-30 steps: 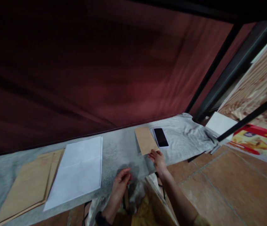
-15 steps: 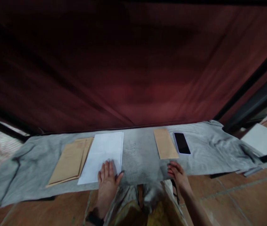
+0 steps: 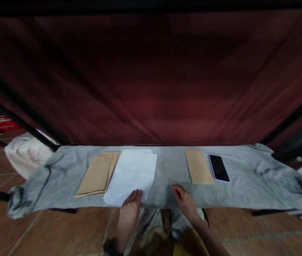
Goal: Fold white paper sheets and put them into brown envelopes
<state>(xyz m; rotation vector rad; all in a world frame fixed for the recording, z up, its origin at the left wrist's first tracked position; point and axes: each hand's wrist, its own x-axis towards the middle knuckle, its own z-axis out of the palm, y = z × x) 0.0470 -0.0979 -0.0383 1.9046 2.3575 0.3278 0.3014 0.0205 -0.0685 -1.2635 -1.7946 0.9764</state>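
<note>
My left hand (image 3: 130,205) lies with fingers stretched out on the near edge of a stack of white paper sheets (image 3: 131,174). My right hand (image 3: 184,200) rests on the grey cloth (image 3: 249,181), fingers loosely bent, holding nothing; it is nearest to a single brown envelope (image 3: 199,166). A black phone (image 3: 219,168) lies face up just right of that envelope. A pile of brown envelopes (image 3: 98,173) sits left of the white sheets, partly under them.
The grey cloth covers a low bench along a dark red curtain (image 3: 151,81). Black frame bars (image 3: 20,117) stand at left and right. A striped white cloth (image 3: 25,153) lies on the tiled floor (image 3: 47,231) at left.
The view has swung left. My left hand slid toward the near edge of the white sheets. My right hand moved left, away from the single envelope.
</note>
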